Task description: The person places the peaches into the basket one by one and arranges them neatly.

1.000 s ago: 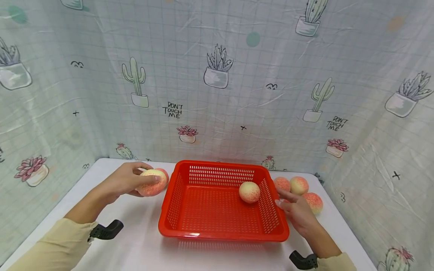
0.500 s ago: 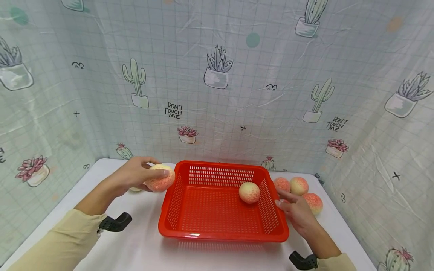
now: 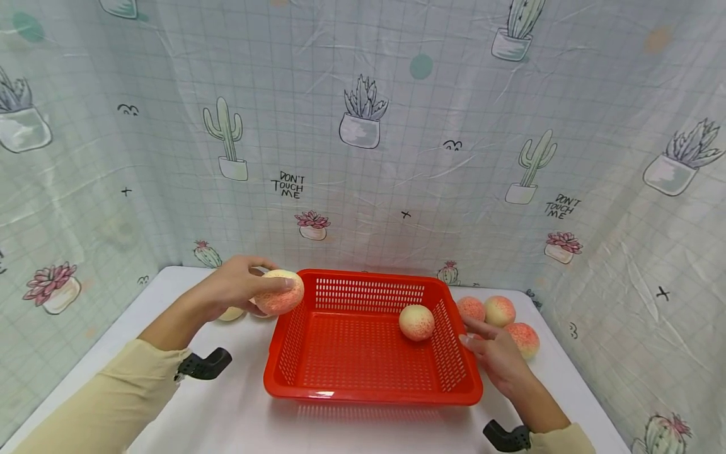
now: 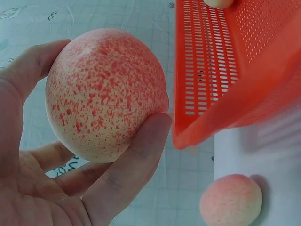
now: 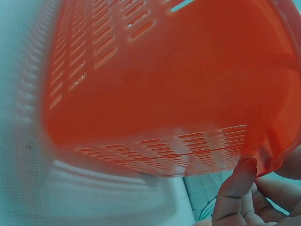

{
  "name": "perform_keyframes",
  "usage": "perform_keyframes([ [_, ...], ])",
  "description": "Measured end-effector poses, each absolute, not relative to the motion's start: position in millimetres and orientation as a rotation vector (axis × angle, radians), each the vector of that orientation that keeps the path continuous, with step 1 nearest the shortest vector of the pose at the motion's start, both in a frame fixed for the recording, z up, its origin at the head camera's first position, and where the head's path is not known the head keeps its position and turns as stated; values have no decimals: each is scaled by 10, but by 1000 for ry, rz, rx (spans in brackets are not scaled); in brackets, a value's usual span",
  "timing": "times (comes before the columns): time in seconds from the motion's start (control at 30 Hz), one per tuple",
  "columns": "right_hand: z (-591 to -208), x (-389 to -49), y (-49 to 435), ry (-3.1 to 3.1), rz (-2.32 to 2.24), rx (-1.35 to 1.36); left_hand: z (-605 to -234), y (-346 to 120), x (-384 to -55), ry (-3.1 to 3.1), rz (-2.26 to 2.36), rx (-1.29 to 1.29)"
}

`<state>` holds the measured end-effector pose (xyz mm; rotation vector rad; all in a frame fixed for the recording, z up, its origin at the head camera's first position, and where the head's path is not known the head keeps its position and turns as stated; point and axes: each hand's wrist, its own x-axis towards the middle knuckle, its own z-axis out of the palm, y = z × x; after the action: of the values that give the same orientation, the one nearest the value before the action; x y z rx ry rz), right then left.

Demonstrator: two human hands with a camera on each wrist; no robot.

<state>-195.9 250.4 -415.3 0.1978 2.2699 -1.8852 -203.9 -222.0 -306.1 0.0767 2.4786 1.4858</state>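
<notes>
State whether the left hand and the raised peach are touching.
Touching: the left wrist view shows the left hand holding the peach between thumb and fingers.

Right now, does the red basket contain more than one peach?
No, in the head view only one peach lies inside the red basket, toward its right side.

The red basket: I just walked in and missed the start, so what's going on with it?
A person's left hand holds a speckled peach up by the left rim of the red basket, not yet inside it. The right hand grips the opposite rim. One peach sits in the basket, toward its right side. More peaches lie on the white table: some to the right, others to the left, partly hidden by the hand.
</notes>
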Motion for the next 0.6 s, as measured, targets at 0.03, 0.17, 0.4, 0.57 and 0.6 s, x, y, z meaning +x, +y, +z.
perform_keyframes([
  [0.03,-4154,-1956,2504,2273,-1885,196,-3062,-2207,-2053,2479,1486,77],
  [0.17,-4162,-1945,2500,2280,-1891,200,-3061,-2156,-2087,2477,1491,103],
  [0.4,-4171,-1944,2498,2281,-1897,211,-3048,-2037,-2153,2478,1485,127],
  [0.57,-4168,-1945,2500,2286,-1893,209,-3047,-1948,-2224,2487,1462,126],
  [0.6,-4168,-1945,2500,2287,-1891,207,-3047,-1931,-2237,2484,1462,128],
])
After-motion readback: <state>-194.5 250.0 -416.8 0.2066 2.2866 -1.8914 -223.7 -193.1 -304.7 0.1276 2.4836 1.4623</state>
